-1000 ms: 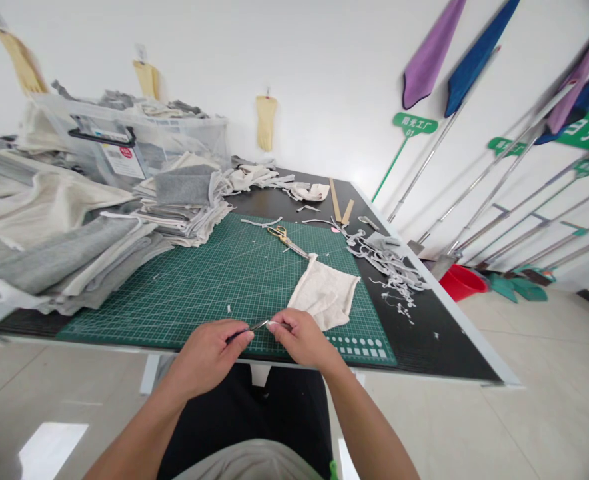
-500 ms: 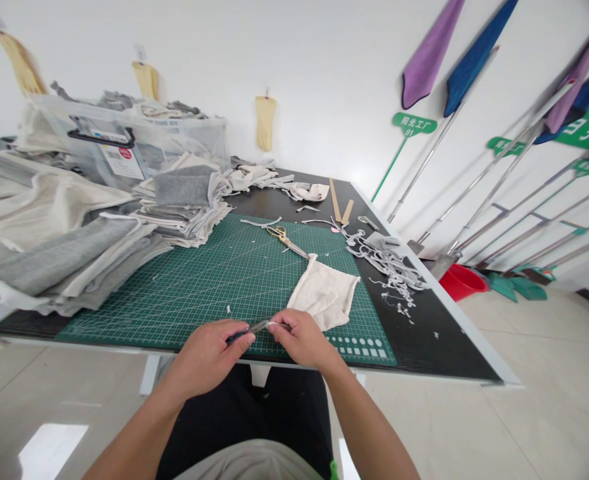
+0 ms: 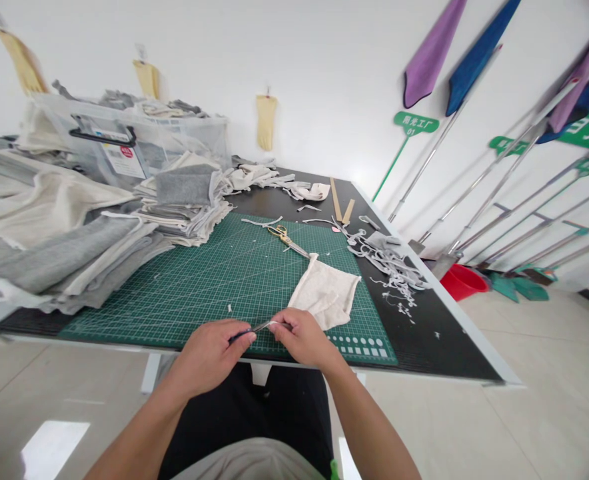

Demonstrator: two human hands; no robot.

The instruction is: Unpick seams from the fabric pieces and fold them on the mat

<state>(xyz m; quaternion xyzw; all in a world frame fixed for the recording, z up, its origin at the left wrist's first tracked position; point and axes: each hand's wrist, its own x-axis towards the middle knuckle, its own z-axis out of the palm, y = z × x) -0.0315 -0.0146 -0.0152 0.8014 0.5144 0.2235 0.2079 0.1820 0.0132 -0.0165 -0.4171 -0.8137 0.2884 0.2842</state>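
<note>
Barely any change vs a sec ago: left hand [image 3: 207, 353] fingers stay pinched on thin tool [image 3: 254, 327], right hand [image 3: 302, 337] fingers closed on its tip, lower centre, over green mat [image 3: 199, 280].

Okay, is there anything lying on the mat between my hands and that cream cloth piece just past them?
Nothing visible. The cream cloth piece lies directly beyond the right hand, its near edge almost at the knuckles. Both hands pinch a thin metal tool; the left hand is farther away.
</note>
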